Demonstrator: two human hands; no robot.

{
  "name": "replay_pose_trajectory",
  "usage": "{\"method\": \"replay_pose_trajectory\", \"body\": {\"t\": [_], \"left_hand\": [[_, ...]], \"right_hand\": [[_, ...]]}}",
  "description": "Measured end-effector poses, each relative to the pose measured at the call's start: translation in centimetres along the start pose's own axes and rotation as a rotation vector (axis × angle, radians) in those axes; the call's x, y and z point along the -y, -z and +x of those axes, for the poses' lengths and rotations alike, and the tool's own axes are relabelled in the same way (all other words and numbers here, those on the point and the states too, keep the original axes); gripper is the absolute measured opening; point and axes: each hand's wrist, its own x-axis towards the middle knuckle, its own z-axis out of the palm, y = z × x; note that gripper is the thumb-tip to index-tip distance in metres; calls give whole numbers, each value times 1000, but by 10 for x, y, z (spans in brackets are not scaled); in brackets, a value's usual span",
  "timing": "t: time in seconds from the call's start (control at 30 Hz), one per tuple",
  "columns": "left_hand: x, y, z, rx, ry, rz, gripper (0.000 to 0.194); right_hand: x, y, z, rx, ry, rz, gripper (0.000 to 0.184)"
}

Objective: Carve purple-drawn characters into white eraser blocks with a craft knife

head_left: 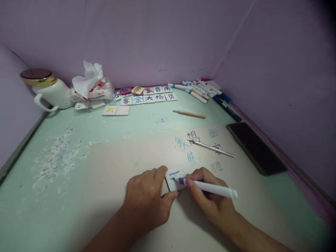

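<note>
Between thumb and fingers, my left hand grips the left side of a small white square tile on the beige board. Purple strokes show on the tile's upper part. A white marker with a purple tip end is pinched in my right hand, its tip touching the tile. Just beyond my hands, a silver craft knife lies across Chinese characters written on the board. Farther back rests a wooden-handled carving tool. My fingers hide parts of the tile's edges.
A phone lies at the right. Several markers are heaped at the back right, lettered tiles along the back. A lidded mug and tissue pack stand back left, with shavings nearer. Purple walls enclose the green table.
</note>
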Motion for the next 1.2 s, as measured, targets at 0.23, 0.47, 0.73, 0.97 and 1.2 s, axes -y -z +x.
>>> {"method": "replay_pose_trajectory", "body": {"t": [0.23, 0.47, 0.73, 0.97, 1.2], "left_hand": [[-1, 1, 1, 15, 17, -15, 44], [-5, 5, 3, 31, 57, -13, 42], [-5, 4, 3, 26, 63, -14, 43], [-2, 0, 2, -6, 19, -11, 44], [-1, 0, 2, -7, 9, -21, 44]], "right_hand": [[1, 2, 2, -59, -36, -40, 20], [1, 2, 4, -176, -96, -5, 23], [-1, 5, 2, -151, -38, 8, 21], [-1, 6, -3, 82, 99, -72, 16], [-3, 5, -2, 94, 163, -102, 13]]}}
